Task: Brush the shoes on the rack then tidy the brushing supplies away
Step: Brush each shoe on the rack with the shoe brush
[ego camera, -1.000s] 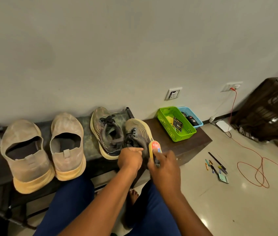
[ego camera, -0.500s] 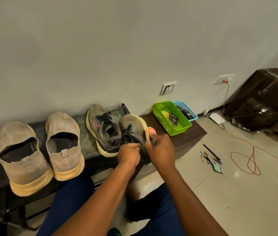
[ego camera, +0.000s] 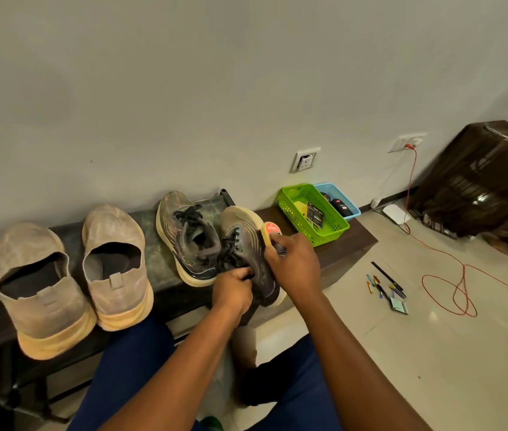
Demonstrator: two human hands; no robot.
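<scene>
A dark grey laced sneaker (ego camera: 245, 244) is tipped on its side at the front edge of the dark shoe rack (ego camera: 159, 269). My left hand (ego camera: 234, 292) grips its heel opening. My right hand (ego camera: 293, 262) holds a yellow brush with an orange label (ego camera: 270, 230) against the sneaker's pale sole edge. Its matching sneaker (ego camera: 186, 234) lies flat just to the left. Two beige slip-on shoes, one at the far left (ego camera: 38, 290) and one beside it (ego camera: 115, 265), stand on the left part of the rack.
A green basket (ego camera: 333, 230) and a blue basket (ego camera: 350, 208) with small items sit on the brown bench top at the right. Pens (ego camera: 386, 283) and an orange cord (ego camera: 445, 275) lie on the tiled floor. A dark covered object (ego camera: 483, 181) stands by the wall.
My right hand has slid the brush forward along the sneaker's sole edge, toward the toe. My left hand keeps its grip on the heel. The camera view has shifted slightly.
</scene>
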